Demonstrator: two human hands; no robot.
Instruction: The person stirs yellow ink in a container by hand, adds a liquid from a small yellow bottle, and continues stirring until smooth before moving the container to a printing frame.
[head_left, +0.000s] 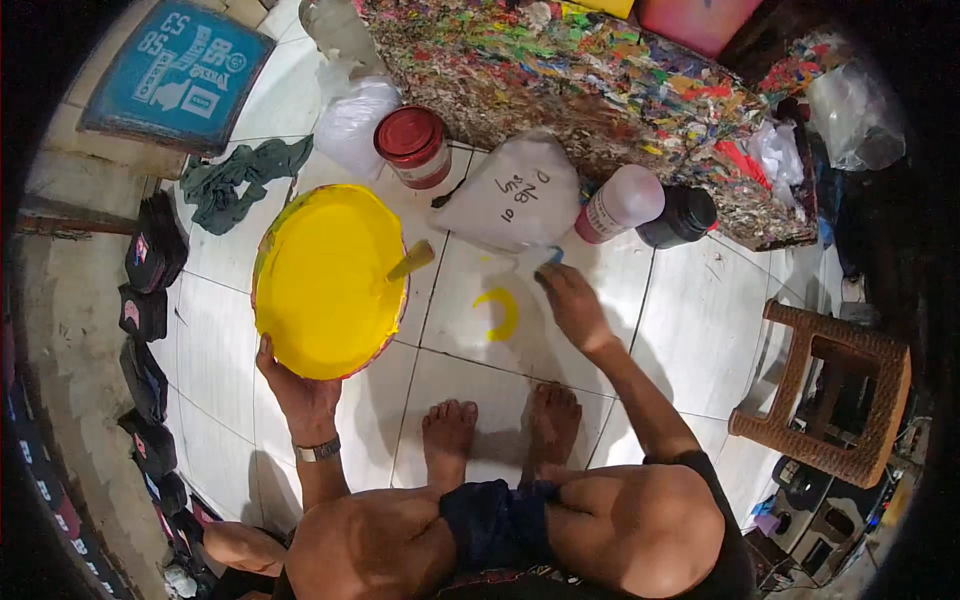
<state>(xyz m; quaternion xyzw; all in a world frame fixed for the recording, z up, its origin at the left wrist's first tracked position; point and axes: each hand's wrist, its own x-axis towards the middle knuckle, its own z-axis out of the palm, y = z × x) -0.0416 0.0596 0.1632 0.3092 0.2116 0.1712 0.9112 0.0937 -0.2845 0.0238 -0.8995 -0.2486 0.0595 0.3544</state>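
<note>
My left hand (300, 390) grips the lower rim of a round container of yellow paint (326, 285), tilted above the tiled floor. A stick-like handle (411, 260) stands out of the paint at its right side. My right hand (574, 304) is at the centre right, its fingers pinched on something small and bluish (553, 255) that I cannot make out. Just beyond those fingers lies a tied white plastic bag (517, 191) bearing handwriting. A curved smear of yellow paint (504, 313) marks the floor between container and right hand.
Beyond stand a red can (412, 146), a pinkish bottle (621, 202), a black jar (679, 217) and a paint-crusted block (570, 82). A dark green cloth (244, 180) and a blue printing screen (180, 75) lie upper left. A brown plastic stool (832, 397) is right, dark stacked pieces (146, 311) left.
</note>
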